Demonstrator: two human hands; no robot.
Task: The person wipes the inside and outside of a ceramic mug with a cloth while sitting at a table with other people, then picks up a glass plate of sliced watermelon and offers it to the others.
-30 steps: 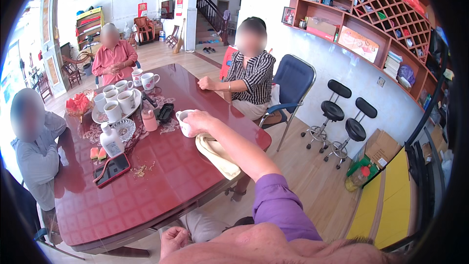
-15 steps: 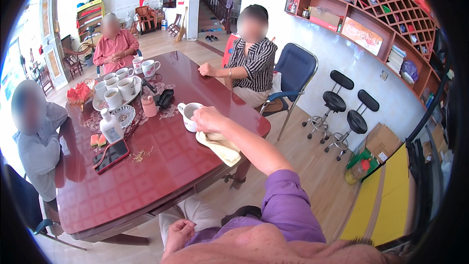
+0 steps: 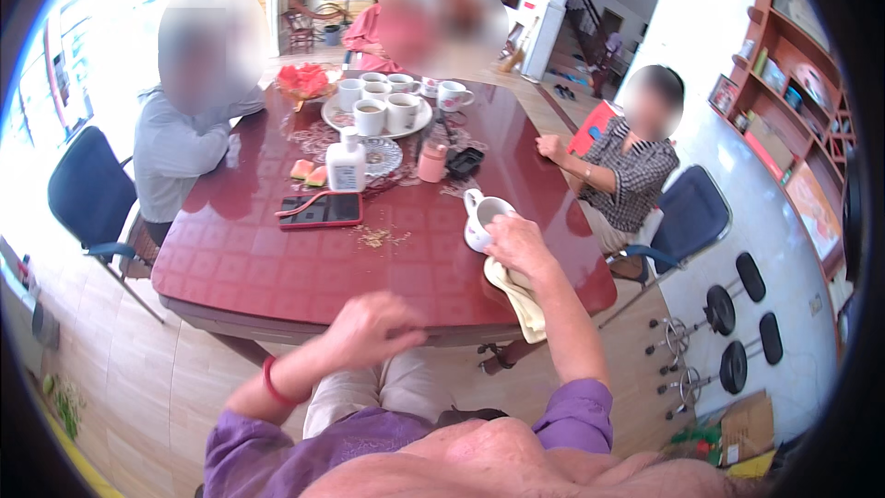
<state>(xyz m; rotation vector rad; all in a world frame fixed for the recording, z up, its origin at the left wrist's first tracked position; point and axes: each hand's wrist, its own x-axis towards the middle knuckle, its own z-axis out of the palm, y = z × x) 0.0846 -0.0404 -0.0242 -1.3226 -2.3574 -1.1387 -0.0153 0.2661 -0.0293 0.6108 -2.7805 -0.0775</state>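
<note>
At the right side of the table's near edge, my right hand [image 3: 518,245] grips the near rim of a white mug [image 3: 474,227]. The mug stands upright on the table, its handle pointing away to the left, and its inside partly shows. Just below that hand lies a folded pale yellow cloth [image 3: 518,302], hanging over the edge. My left hand [image 3: 373,327] is raised over the near edge, slightly blurred, with its fingers loosely stretched out and nothing in them. A red-framed phone [image 3: 323,210] with a pinkish strip across it and scattered crumbs [image 3: 378,237] lie beyond.
A white bottle [image 3: 347,164], melon pieces [image 3: 310,172], a glass dish [image 3: 382,157], a pink bottle [image 3: 431,163] and a black case [image 3: 466,162] stand mid-table. Behind them is a tray [image 3: 419,121] of several mugs. Three people sit around the red table [image 3: 249,267].
My left hand has risen from my lap to the table's near edge. My right hand stays on the mug. The view has swung left.
</note>
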